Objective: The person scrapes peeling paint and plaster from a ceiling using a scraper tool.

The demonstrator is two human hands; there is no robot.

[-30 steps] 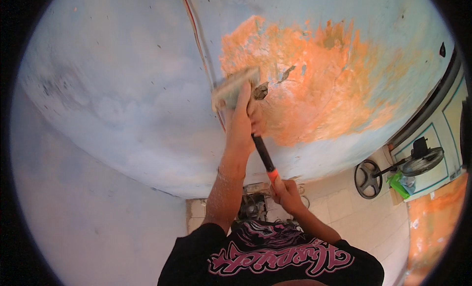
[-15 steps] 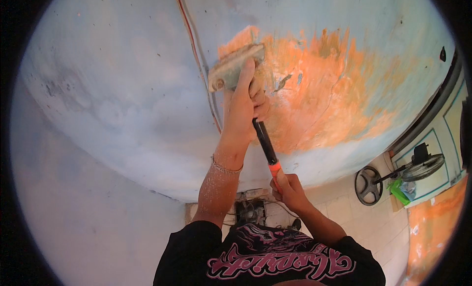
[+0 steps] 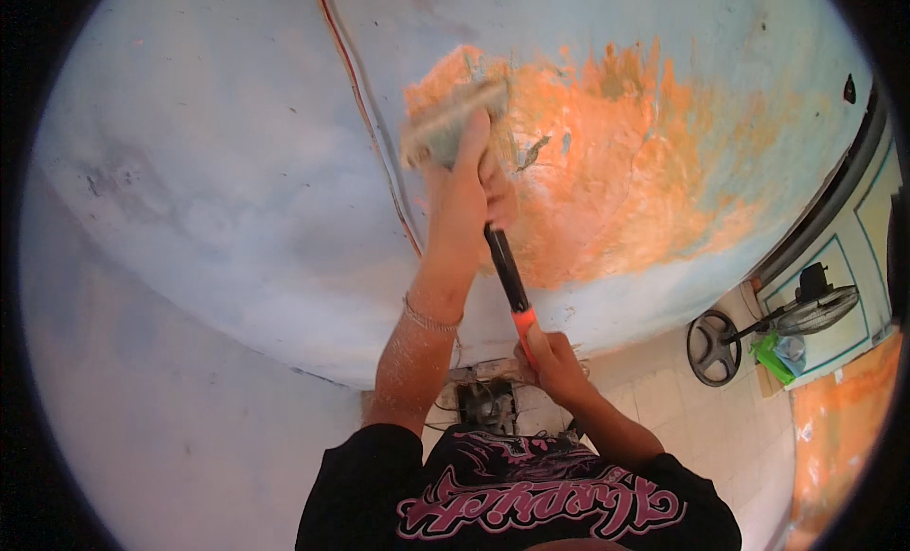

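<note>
Pale blue wall [image 3: 218, 172] fills the left and centre of the frame, with a thin red and grey cable [image 3: 365, 125] running down it from the top edge toward the middle. Just right of the cable, the left hand [image 3: 464, 177] is raised high, its fingers wrapped around the upper part of a long-handled brush [image 3: 445, 125]; the bristled head is blurred and lies against the wall at the left edge of a scraped orange patch [image 3: 616, 162]. The black handle slants down to an orange end, where the right hand [image 3: 550, 357] is closed around it, just below centre. A bracelet [image 3: 428, 314] circles the left wrist. At the far right, low on the tiled floor [image 3: 701, 409], stands a black fan [image 3: 806, 309] beside a green container [image 3: 777, 354].
</note>
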